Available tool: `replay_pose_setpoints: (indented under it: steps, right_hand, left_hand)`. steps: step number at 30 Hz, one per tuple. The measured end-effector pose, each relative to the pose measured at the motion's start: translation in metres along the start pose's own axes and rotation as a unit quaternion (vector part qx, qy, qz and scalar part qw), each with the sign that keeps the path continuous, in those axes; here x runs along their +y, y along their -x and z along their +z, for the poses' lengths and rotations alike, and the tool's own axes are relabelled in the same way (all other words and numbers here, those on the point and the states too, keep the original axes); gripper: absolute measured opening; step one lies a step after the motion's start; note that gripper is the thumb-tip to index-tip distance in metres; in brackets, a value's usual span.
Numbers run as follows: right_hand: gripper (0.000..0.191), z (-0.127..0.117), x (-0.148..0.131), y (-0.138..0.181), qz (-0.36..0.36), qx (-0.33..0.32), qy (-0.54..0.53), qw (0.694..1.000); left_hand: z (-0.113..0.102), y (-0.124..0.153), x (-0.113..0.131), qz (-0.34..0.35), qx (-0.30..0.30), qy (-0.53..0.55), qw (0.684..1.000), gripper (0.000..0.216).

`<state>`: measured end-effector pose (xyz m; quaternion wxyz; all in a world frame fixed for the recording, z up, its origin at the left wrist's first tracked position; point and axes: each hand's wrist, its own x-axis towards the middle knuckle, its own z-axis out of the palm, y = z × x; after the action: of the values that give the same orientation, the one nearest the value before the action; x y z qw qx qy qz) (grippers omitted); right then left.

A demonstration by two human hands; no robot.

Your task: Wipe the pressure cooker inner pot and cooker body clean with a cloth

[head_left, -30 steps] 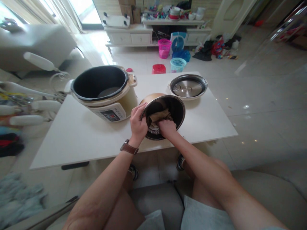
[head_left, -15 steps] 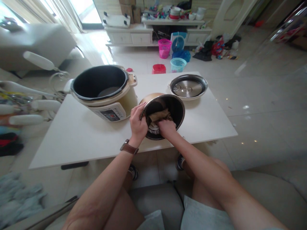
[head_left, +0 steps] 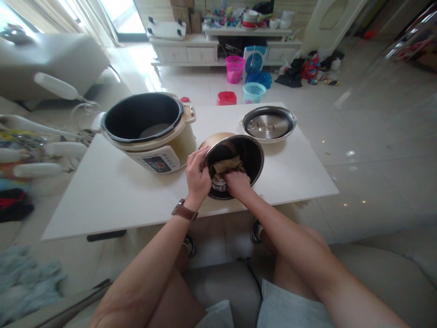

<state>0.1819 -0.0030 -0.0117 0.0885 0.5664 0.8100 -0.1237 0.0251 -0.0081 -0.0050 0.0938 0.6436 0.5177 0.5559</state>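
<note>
A dark-lined inner pot (head_left: 254,157) with a golden outside lies tilted on the white table, its mouth facing me. My left hand (head_left: 198,175) grips its left rim, fingers outside and thumb over the edge. Inside the pot, my right hand (head_left: 238,183) is closed on a crumpled brownish cloth (head_left: 227,165), pressed near the lower wall; its fingertips are hidden. To the left stands the pressure cooker body (head_left: 157,155), open at the top, with a control panel in front. The round lid (head_left: 269,126) rests upside down behind the pot on the right.
The white table (head_left: 112,196) ends just in front of my knees. White-handled items (head_left: 56,86) stick up beyond its left edge. Past the far edge are a red bucket (head_left: 227,98), a light blue basket (head_left: 254,93) and a pink basket (head_left: 235,68) on the floor.
Almost nothing differs. Both hands keep their places on the pot and cloth; the whole view has shifted very slightly.
</note>
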Motion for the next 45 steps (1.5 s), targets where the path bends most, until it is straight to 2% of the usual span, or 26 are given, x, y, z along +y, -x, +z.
replay_pose_setpoints:
  steps: [45]
  right_hand:
    - [0.044, 0.0029, -0.0017, -0.0001, 0.011, -0.008, -0.013, 1.000]
  left_hand:
    - [0.0025, 0.0022, 0.0036, -0.008, -0.004, 0.030, 0.999, 0.051]
